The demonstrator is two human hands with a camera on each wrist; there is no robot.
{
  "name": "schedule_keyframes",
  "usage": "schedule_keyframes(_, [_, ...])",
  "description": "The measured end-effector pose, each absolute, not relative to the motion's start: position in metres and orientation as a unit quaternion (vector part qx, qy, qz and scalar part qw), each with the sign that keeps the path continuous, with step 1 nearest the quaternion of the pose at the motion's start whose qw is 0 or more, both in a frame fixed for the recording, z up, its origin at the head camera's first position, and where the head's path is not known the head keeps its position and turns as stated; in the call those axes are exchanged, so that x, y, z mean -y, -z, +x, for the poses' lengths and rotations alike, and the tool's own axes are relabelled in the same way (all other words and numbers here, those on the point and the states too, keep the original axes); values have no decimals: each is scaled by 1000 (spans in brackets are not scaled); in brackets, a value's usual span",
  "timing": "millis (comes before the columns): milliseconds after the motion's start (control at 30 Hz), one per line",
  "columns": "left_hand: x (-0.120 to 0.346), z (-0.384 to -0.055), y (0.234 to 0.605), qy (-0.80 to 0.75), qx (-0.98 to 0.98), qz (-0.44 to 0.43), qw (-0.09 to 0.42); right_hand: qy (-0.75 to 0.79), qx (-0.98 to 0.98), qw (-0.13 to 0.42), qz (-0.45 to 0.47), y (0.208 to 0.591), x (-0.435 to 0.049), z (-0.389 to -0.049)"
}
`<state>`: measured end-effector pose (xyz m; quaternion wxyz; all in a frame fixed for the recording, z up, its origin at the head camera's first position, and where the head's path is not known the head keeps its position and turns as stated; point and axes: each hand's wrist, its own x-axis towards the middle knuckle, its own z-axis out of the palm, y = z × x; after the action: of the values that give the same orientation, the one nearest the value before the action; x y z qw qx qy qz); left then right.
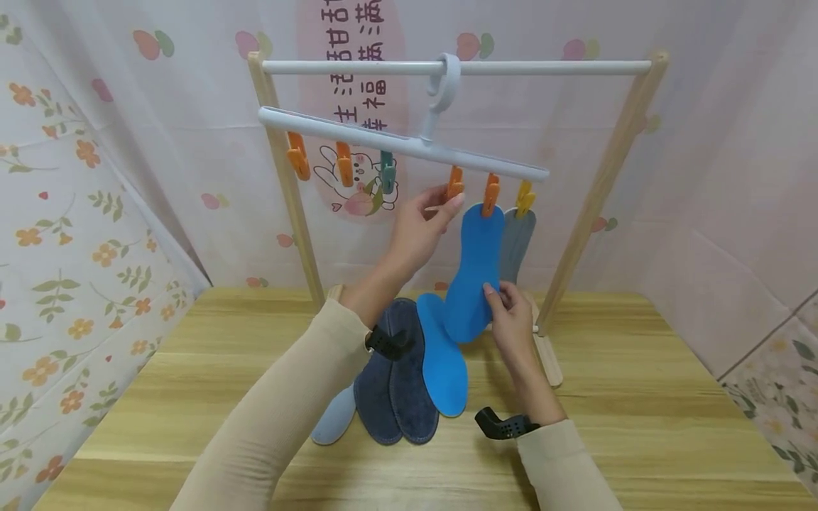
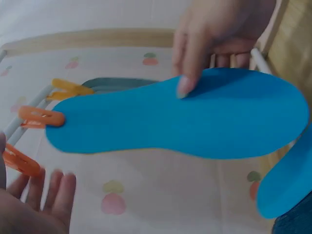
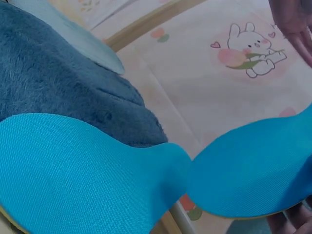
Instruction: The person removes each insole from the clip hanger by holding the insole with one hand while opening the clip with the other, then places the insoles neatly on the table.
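Note:
A blue insole (image 1: 476, 262) hangs by its heel from an orange clothespin (image 1: 491, 195) on the white hanger (image 1: 358, 135). My right hand (image 1: 511, 323) holds this insole by its wide part, thumb on the blue face and the other fingers behind. My left hand (image 1: 418, 231) is up at another orange clothespin (image 1: 455, 183), just left of the insole, pinching its lower end between thumb and fingers. In the left wrist view, that clothespin (image 2: 22, 162) has nothing hanging from it. A grey insole (image 1: 517, 245) hangs behind, from a yellow clothespin (image 1: 525, 199).
The hanger tilts down to the right, hooked on the white rod (image 1: 549, 68) of a wooden-sided rack (image 1: 601, 191). More clothespins hang at left, including a green one (image 1: 388, 172). On the wooden table (image 1: 639, 411) lie another blue insole (image 1: 444, 362), dark plush insoles (image 1: 412, 383) and a pale one (image 1: 335, 417).

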<state>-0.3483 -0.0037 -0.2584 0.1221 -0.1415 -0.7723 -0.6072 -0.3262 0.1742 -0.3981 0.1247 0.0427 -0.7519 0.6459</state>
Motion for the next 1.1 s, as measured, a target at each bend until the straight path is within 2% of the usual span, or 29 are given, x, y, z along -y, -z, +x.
schedule_keyframes(67, [0,-345,266,599,782,-131,115,-650,746,135,50,398,-175,-325])
schedule_keyframes(300, [-15,-335,291,591,792,-147,31,-657,738,132,75,401,-175,-322])
schedule_keyframes(400, [-19,-333,297,583,796,-159,27,-655,740,134,77,402,-175,-321])
schedule_keyframes(733, [-30,-326,298,503,829,-214,119,-659,736,136,79,402,-176,-322])
schedule_keyframes(1100, [-42,-324,283,474,836,-235,147,-658,732,162,73,402,-184,-326])
